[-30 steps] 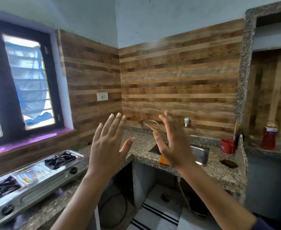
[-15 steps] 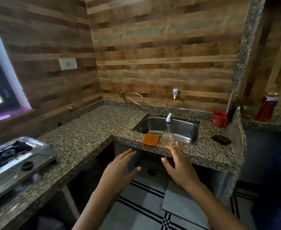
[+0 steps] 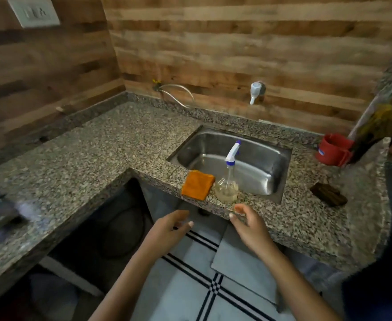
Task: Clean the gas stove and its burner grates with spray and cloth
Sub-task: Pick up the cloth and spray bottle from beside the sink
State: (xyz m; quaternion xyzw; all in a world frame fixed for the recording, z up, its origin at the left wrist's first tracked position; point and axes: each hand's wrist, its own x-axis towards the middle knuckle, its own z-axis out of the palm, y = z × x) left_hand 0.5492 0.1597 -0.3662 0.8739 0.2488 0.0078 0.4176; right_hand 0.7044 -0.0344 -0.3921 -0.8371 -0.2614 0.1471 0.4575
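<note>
Left hand [image 3: 168, 229], right hand [image 3: 249, 224], each grip loose and empty, spray bottle [image 3: 227, 187] beside orange cloth [image 3: 197, 184], red cup [image 3: 331, 150] label blurred

Two slim arms [image 3: 130, 274] are being shown bare, from the wrists all the way down to the bottom edge of the picture. The left hand [image 3: 167, 229] and the right hand [image 3: 251, 229] are being shown bare too. Short, neat nails are being seen on both thumbs [image 3: 189, 224].
</note>
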